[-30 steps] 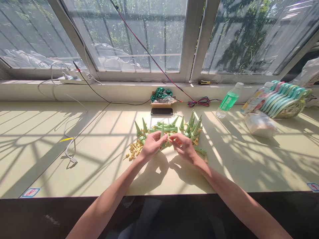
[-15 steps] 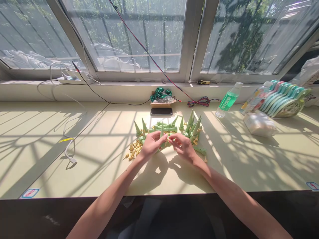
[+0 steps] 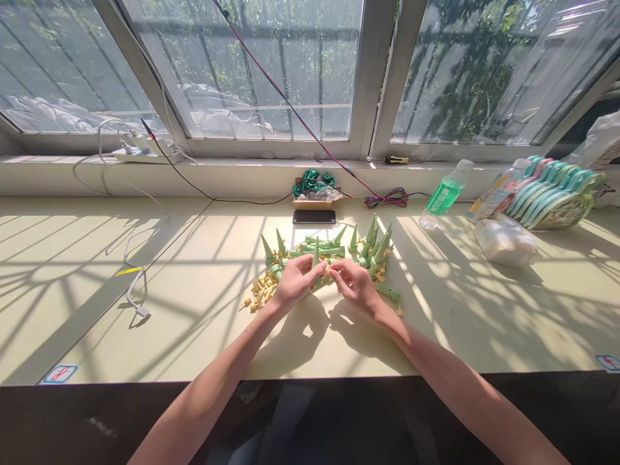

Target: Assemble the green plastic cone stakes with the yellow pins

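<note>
My left hand (image 3: pixel 295 281) is closed on a green cone-tipped plastic piece (image 3: pixel 316 252), its point facing up. Close beside it, my right hand (image 3: pixel 356 282) pinches at the lower part of that piece; a small yellowish bit (image 3: pixel 329 265) shows at its fingertips, mostly hidden. Behind the hands lie green plastic tubes (image 3: pixel 322 248). To the right stand several green cone pieces (image 3: pixel 378 248) with yellow bits around their bases. A heap of small yellow plastic parts (image 3: pixel 261 289) lies left of my left hand, near two more upright green cones (image 3: pixel 267 248).
A black phone (image 3: pixel 314 217) lies before a small cardboard box (image 3: pixel 314 204) at the back. A green-labelled bottle (image 3: pixel 443 196), a white tissue pack (image 3: pixel 506 242) and a stack of pastel hangers (image 3: pixel 552 192) stand at the right. A white cable (image 3: pixel 140 290) lies on the left.
My right fingertips have shifted very slightly at the green piece. Both hands stay in nearly the same place, and the parts on the table lie as before.
</note>
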The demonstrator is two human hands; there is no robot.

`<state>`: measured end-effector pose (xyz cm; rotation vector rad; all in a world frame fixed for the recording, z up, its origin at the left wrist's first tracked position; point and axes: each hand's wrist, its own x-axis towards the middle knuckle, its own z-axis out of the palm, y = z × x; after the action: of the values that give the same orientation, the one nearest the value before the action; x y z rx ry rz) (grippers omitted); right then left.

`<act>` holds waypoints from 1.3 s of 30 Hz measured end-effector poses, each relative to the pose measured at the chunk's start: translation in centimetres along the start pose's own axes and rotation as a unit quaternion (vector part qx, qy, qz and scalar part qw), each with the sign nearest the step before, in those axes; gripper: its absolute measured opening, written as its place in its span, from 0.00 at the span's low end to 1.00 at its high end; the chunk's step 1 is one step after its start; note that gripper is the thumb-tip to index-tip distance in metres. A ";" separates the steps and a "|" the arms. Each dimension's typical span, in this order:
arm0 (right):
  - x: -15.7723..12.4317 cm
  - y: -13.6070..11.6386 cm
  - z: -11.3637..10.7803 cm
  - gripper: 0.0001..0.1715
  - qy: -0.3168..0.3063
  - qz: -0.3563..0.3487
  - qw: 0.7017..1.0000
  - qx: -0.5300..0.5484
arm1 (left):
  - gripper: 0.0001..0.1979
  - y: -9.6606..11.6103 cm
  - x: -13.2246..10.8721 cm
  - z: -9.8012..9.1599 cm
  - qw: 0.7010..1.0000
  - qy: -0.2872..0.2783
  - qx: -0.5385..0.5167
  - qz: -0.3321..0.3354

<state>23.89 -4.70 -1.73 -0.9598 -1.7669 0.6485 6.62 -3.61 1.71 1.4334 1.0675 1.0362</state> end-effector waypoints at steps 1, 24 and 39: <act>0.0 0.0 0.0 0.13 0.001 0.001 1.000 -0.001 | 0.18 0.0 0.0 0.0 1.000 0.000 -0.001 -0.001; 0.0 -0.3 0.0 0.13 -0.014 0.006 1.000 -0.003 | 0.18 -0.3 0.1 -0.1 1.000 -0.015 0.000 0.001; 0.1 -0.4 -0.2 0.11 -0.020 0.002 1.000 0.018 | 0.18 -0.3 0.1 -0.1 1.000 -0.015 -0.008 -0.005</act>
<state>23.93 -4.86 -1.29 -0.9327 -1.7838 0.7044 6.55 -3.46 1.43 1.4254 1.0413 1.0114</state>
